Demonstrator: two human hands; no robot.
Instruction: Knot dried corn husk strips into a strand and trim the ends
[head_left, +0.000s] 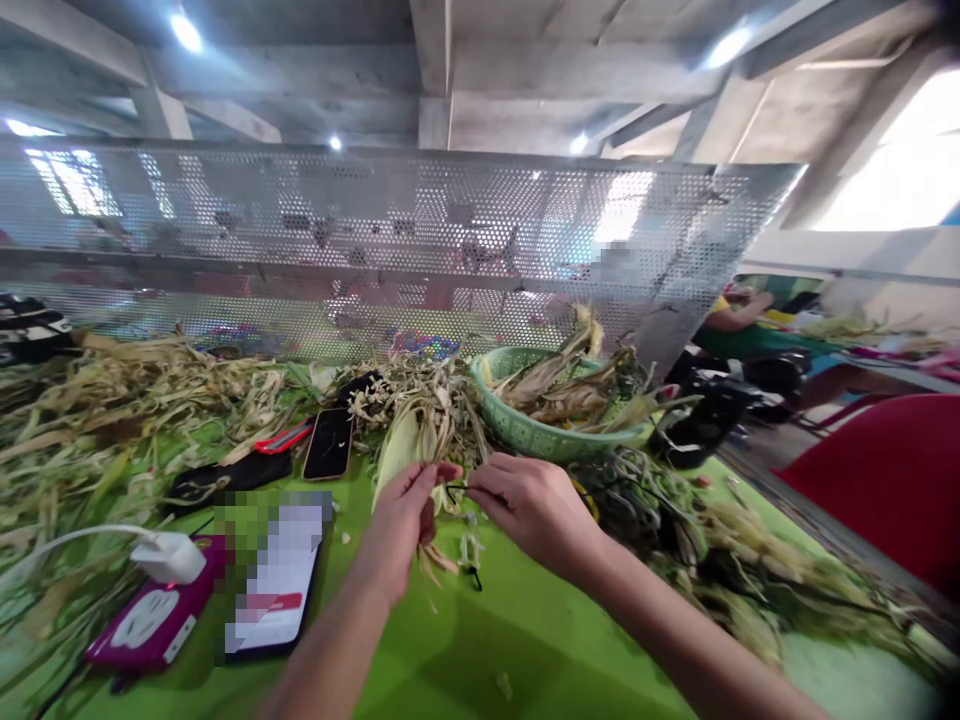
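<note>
My left hand [409, 500] is closed in front of a pale green corn husk [409, 440], and strips of dry husk [439, 560] stick out below its fingers. I cannot tell whether the large husk is held or lies behind the hand. My right hand [536, 505] is closed in a pinch, with a thin black cord [454, 488] running from its fingertips toward the left hand. The hands are a little apart, above the green tabletop [480, 650]. Just below them lies a small pale scrap with a black end [472, 555].
A green basket [517, 425] of dry husks stands behind my right hand. Husk piles [150, 390] spread left, more fibres [750, 560] right. Phones [328, 445] [281, 580], red-handled scissors [283, 437] and a purple power strip [161, 610] lie left. A perforated metal screen [420, 210] stands behind.
</note>
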